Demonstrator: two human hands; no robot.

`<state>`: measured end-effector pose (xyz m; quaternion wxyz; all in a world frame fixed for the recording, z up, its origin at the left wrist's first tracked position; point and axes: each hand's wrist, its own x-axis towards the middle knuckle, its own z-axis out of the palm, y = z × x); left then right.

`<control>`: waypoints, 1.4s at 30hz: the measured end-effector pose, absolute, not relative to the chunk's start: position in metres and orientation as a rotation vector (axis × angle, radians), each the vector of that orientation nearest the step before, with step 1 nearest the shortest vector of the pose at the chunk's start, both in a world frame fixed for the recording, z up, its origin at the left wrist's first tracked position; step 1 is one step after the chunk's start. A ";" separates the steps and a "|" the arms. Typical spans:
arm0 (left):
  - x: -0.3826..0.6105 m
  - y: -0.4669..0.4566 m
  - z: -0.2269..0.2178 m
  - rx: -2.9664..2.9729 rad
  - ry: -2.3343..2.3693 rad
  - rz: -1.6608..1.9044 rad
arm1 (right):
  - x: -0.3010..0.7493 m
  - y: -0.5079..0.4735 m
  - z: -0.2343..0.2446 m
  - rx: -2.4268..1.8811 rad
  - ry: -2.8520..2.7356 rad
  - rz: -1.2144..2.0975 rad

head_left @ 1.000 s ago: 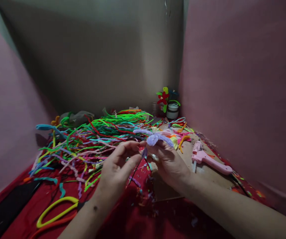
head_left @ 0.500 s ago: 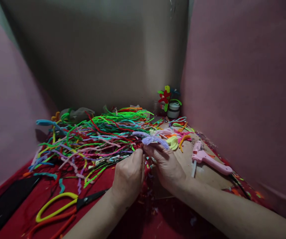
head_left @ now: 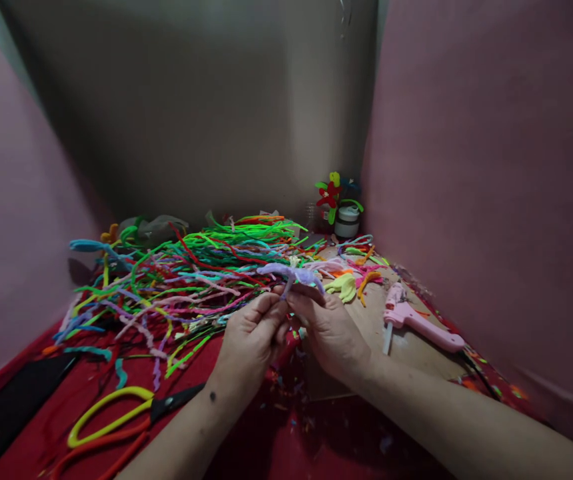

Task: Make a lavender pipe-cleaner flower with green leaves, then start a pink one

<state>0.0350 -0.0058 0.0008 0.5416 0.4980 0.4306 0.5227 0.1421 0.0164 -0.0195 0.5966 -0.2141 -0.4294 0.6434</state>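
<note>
A lavender pipe-cleaner flower [head_left: 296, 273] with spread petals sits between my two hands at the centre of the head view. My left hand [head_left: 254, 333] pinches it from below, near its stem. From the right, my right hand [head_left: 334, 330] grips it with thumb and fingers under the petals. Some of my fingertips are hidden behind the flower and each other. Just behind it lies a big heap of coloured pipe cleaners [head_left: 216, 260]. Yellow-green petals [head_left: 344, 287] rest beyond my right hand.
Scissors [head_left: 111, 417] with yellow and red handles lie front left, partly behind my left forearm, beside a black flat object [head_left: 16, 407]. A pink glue gun [head_left: 424, 325] rests on cardboard [head_left: 366, 347] at the right. A pot [head_left: 348, 221] with pipe-cleaner flowers stands at the back.
The flower has turned and shifted slightly left, so its short stem now shows. My left hand has rolled, loosening from a tight fist into a pinch with its fingers visible.
</note>
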 end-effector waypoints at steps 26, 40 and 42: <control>0.027 -0.011 0.003 1.923 1.262 1.216 | 0.145 0.016 -0.014 -0.467 -0.886 1.609; 0.028 -0.011 -0.001 2.010 1.401 1.365 | 0.143 0.015 -0.018 -0.461 -0.851 1.620; 0.029 -0.012 0.003 1.825 1.324 1.332 | 0.142 0.015 -0.018 -0.460 -0.845 1.627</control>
